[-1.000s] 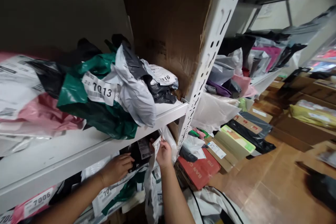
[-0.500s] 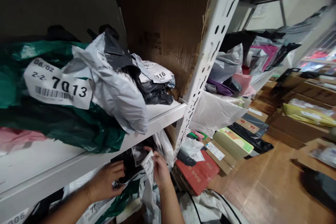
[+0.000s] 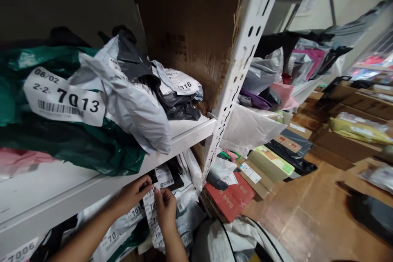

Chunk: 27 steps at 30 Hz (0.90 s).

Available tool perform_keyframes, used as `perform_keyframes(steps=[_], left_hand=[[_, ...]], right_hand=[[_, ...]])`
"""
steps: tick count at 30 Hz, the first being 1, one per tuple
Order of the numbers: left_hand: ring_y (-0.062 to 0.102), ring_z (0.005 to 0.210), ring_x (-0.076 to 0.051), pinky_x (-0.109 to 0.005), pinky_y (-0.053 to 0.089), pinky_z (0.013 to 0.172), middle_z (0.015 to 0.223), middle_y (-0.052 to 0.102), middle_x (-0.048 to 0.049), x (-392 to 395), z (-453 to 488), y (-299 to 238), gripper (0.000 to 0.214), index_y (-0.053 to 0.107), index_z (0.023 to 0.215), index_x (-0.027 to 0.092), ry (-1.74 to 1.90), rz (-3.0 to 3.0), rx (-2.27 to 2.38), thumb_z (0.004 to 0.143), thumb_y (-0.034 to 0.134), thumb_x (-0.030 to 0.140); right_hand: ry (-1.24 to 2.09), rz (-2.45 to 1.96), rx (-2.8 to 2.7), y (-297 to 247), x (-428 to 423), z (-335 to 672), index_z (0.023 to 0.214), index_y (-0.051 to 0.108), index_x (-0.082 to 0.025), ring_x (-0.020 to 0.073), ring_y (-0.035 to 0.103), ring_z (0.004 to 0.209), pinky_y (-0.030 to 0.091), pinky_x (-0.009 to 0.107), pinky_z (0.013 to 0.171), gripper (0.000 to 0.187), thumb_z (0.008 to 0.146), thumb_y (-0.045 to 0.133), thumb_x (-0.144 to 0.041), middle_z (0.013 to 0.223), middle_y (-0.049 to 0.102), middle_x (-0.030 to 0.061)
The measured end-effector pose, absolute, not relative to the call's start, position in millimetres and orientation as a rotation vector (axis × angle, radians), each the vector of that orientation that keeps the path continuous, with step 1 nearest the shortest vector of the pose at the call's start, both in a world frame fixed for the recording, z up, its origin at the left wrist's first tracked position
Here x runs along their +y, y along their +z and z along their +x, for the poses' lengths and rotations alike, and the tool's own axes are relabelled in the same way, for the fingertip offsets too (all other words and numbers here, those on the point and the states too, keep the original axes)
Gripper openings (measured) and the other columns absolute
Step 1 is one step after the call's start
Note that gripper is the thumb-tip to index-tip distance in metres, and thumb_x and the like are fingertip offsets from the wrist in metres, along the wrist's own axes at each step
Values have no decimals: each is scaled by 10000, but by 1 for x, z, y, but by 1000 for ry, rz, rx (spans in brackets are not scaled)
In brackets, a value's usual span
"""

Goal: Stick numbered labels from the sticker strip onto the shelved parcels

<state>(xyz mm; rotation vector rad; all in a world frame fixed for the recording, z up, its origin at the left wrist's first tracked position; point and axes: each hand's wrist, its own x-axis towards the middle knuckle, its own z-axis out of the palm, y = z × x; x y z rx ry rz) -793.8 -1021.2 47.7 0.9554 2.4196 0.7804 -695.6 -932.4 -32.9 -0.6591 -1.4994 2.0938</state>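
Pinching the strip (image 3: 150, 212) near its top, the left hand (image 3: 137, 189) and right hand (image 3: 166, 206) had fingers close together. It hung below the shelf (image 3: 192, 138); a hard tug might have torn it.

Slim bare forearms (image 3: 92, 230) and ungloved bare hands (image 3: 166, 207), slender-fingered.

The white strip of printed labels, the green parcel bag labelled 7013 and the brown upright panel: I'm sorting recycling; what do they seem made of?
White strip of printed labels: probably paper, matt, thin, without shine; coating possible.
Green parcel bag: apparently plastic film, glossy, with bright highlights on its creases.
Brown upright panel: likely corrugated cardboard, dull, with a ragged edge.
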Motion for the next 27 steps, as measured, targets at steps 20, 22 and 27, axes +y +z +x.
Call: perform_keyframes(steps=[20,22,27], left_hand=[[656,846,-240,-342,481,709,984,631,-111,-1017,-774,34,284,586,935,164,52,1092,2950,956,330,285],[656,839,-223,-325,485,701,1005,635,-112,-1017,-770,35,307,597,920,164,-20,1098,3002,963,324,299],[648,881,-199,-296,495,751,955,665,-74,-1018,-767,34,293,632,914,178,1,1258,2978,948,369,304]], right_hand=[[2141,-775,-1441,-32,-937,-693,497,394,-212,99,306,499,313,244,495,520,594,659,-649,474,368,-60],[2190,-706,-1456,-34,-936,-684,558,488,-189,108,344,518,343,250,516,466,616,669,-615,514,441,-38],[2034,-845,-1482,-41,-940,-673,482,299,-225,88,259,490,274,239,460,576,635,633,-669,471,294,-69]])
